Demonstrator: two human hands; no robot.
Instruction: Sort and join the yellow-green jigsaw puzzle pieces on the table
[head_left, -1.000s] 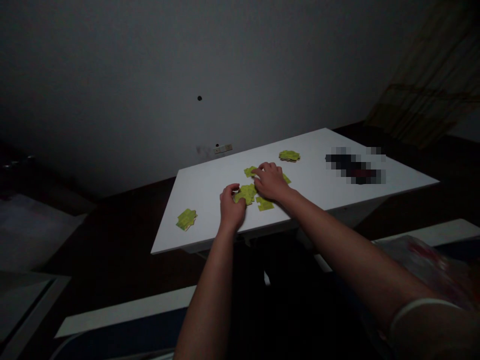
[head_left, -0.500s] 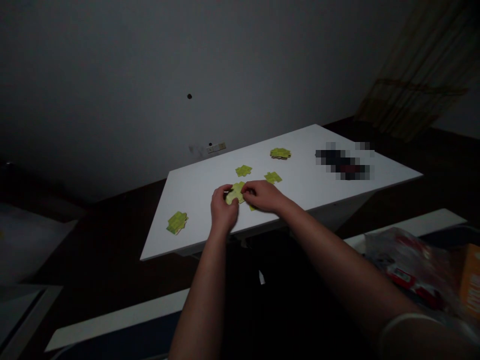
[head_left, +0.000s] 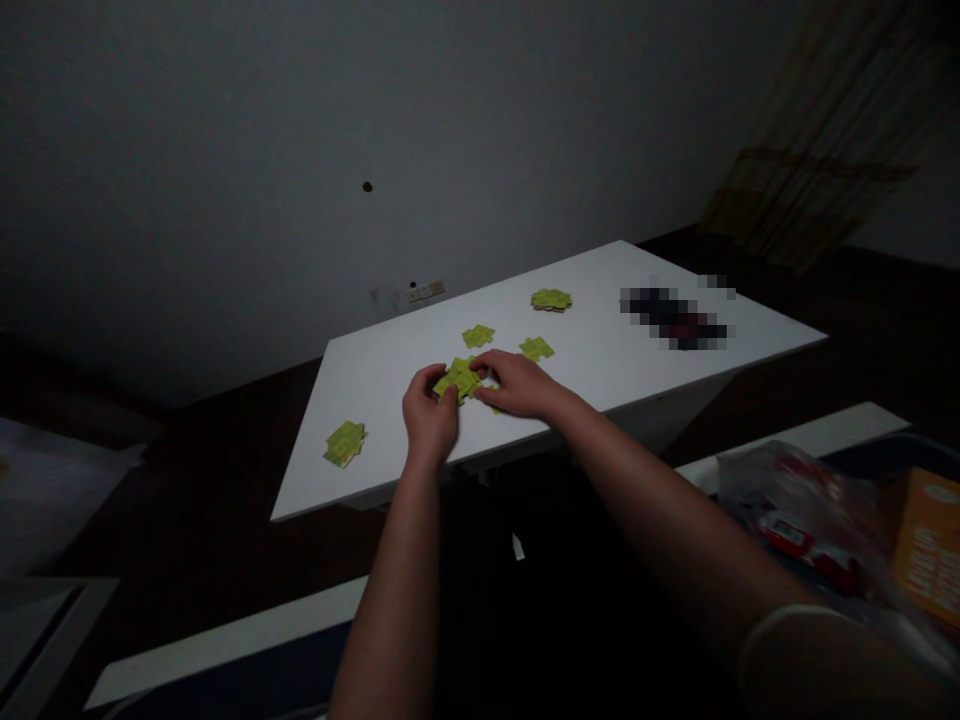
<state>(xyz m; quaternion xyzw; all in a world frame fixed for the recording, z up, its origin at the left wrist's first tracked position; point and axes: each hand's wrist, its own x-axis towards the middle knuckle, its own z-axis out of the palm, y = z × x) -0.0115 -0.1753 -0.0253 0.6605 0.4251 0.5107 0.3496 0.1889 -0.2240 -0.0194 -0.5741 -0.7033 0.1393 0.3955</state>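
A small white table (head_left: 600,360) carries yellow-green puzzle pieces. My left hand (head_left: 427,415) and my right hand (head_left: 517,385) meet near the table's front edge, both pinched on a joined cluster of green pieces (head_left: 457,378) held between them. Two loose pieces lie just beyond: one piece (head_left: 478,335) and another piece (head_left: 536,348). A small stack of pieces (head_left: 551,299) sits farther back. Another stack (head_left: 345,443) rests at the table's left front.
A blurred dark object (head_left: 675,315) lies on the table's right side. A clear plastic bag with red packets (head_left: 810,520) and an orange box (head_left: 930,545) are at lower right. A wall socket (head_left: 424,291) is behind the table. The room is dim.
My right hand drew back from the loose pieces toward my left hand, and both now grip the joined cluster, lifted slightly. The view shifted right, bringing the bag and orange box into sight.
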